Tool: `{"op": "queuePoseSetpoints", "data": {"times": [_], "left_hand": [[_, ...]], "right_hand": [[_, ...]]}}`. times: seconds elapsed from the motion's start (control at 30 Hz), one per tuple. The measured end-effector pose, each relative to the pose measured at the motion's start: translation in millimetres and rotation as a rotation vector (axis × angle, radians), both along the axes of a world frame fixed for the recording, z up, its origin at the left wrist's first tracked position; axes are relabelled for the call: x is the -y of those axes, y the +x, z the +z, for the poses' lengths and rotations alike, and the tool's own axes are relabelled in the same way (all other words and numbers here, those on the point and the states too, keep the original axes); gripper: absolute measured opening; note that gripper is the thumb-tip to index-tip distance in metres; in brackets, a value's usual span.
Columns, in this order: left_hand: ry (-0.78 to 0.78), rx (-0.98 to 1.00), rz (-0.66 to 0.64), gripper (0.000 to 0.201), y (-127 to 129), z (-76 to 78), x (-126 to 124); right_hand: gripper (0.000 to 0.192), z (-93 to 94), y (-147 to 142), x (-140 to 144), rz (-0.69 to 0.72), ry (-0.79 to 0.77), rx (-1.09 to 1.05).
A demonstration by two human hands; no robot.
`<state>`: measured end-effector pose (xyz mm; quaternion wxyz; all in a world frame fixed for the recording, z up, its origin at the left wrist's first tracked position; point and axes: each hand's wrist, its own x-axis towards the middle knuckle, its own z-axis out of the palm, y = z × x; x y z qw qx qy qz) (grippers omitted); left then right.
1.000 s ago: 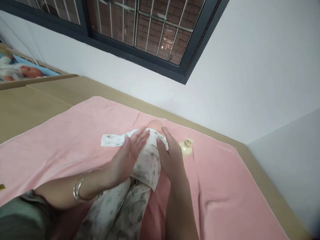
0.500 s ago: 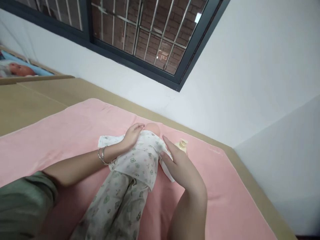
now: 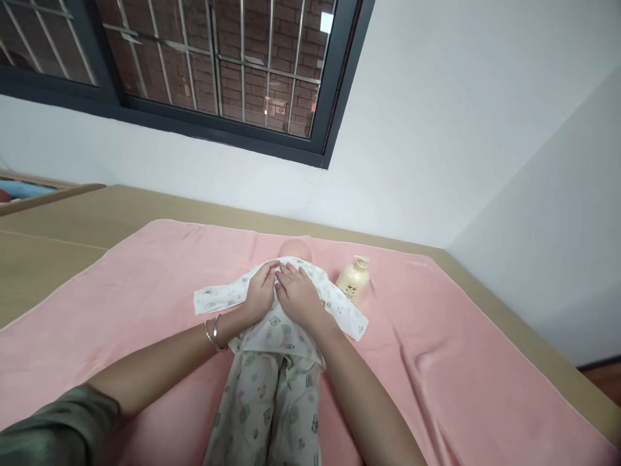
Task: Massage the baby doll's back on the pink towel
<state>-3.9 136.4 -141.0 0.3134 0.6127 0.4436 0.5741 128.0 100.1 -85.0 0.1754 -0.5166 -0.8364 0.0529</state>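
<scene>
One cream pump bottle [image 3: 353, 281] stands on the pink towel [image 3: 436, 362]; I cannot see its contents. One baby doll [image 3: 279, 336] in a white printed outfit lies face-up mid-towel. My left hand [image 3: 262, 291] and right hand [image 3: 298, 294] rest side by side on its chest, fingers together, pressing the cloth flat.

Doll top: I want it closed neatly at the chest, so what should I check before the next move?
1. Both hands on the chest: left hand and right hand rest there: ok.
2. Doll lies on the pink towel: ok.
3. Sleeves of the top spread flat: ok.
4. Fastening closed: hidden under the hands: cannot tell.
5. Lotion bottle clear of the right sleeve: almost touching: cannot tell.
</scene>
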Motion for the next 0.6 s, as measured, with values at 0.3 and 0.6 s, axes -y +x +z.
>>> {"op": "queuePoseSetpoints", "data": {"times": [0.3, 0.6], "left_hand": [[-0.044, -0.079, -0.004, 0.042, 3, 3.7, -10], [0.058, -0.184, 0.040, 0.043, 4, -6.3, -11]], "right_hand": [[0.057, -10.2, -3, 13, -0.278, 0.047, 0.057], [0.055, 4.7, 8, -11, -0.178, -0.072, 0.030]]}}
